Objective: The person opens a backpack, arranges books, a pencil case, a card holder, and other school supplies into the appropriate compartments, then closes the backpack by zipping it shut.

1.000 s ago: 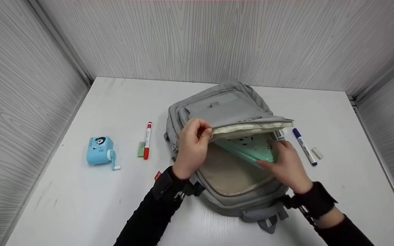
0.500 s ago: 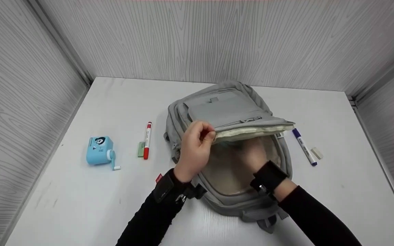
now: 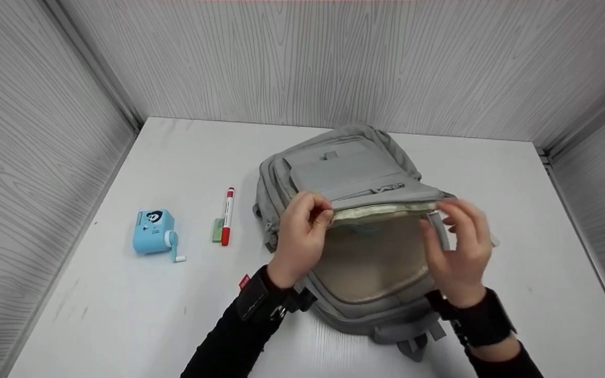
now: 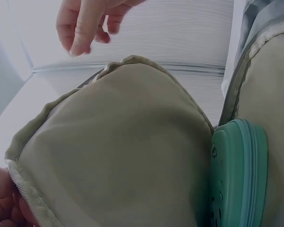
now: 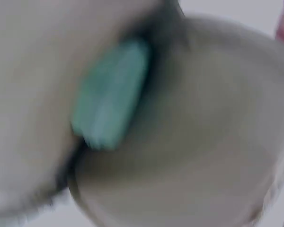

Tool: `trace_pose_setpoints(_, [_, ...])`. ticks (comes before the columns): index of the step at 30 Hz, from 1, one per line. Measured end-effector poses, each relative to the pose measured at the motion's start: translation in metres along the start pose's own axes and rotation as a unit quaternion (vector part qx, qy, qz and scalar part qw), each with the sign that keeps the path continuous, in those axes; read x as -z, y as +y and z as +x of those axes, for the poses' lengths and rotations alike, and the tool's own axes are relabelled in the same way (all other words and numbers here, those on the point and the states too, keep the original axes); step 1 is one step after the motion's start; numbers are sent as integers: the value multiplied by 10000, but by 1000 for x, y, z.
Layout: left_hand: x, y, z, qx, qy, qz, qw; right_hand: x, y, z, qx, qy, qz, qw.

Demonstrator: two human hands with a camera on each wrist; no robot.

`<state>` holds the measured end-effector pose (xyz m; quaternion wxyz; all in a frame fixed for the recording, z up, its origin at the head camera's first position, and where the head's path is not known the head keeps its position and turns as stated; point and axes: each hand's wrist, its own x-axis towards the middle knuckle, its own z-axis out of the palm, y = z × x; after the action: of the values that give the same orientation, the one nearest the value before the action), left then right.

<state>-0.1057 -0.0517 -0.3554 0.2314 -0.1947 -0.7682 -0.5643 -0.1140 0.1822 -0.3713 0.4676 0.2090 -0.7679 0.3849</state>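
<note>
A grey backpack (image 3: pixel 347 168) lies on the table, its main compartment unzipped. My left hand (image 3: pixel 302 239) pinches the pale-lined edge of its front flap (image 3: pixel 381 211) and holds it raised. Deep inside, a green zippered pencil case (image 4: pixel 234 172) stands on edge between the flap and the beige back lining, as the left wrist view shows; the flap hides most of it from the head view. At the flap's right corner is my right hand (image 3: pixel 462 254), fingers parted and holding nothing. The left wrist view has those fingers just off the flap edge. The right wrist view is blurred.
Left of the bag, a red marker (image 3: pixel 227 215) lies against a green block (image 3: pixel 217 230). Farther left stands a blue crank pencil sharpener (image 3: pixel 154 231). A pale eraser (image 3: pixel 494 240) shows partly behind my right hand. Wood-grain panels (image 3: pixel 308 63) enclose the table's back and sides.
My right hand has put the green pencil case into the backpack, let it go, and come back out to the right. My left hand still holds the flap, now slightly lower.
</note>
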Motion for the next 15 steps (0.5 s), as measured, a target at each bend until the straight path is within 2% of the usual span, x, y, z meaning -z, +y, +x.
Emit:
trace_pose_setpoints(2, [0, -1, -3, -129, 3, 78, 9999, 13, 6, 10, -101, -656, -406, 9970])
trace_pose_setpoints(4, [-1, -2, -6, -293, 0, 197, 9994, 20, 12, 16, 43, -1409, -723, 9874])
trace_pose_setpoints(6, [-2, -4, -11, -452, -42, 337, 9984, 23, 16, 18, 227, -1852, -797, 9792])
trace_pose_setpoints(8, [-2, -5, -18, -615, -107, 445, 9971, 22, 18, 18, 276, -1857, -624, 9802])
trace_pose_setpoints(11, [1, -9, -30, -762, -319, 502, 9953, 17, 17, 17, 212, -1533, -284, 9876])
trace_pose_setpoints(13, [7, -14, -38, -816, -419, 525, 9944, 13, 16, 18, 141, -1310, -128, 9912])
trace_pose_setpoints(15, [16, -21, -44, -727, -456, 592, 9946, 9, 16, 21, 64, -1149, -11, 9934])
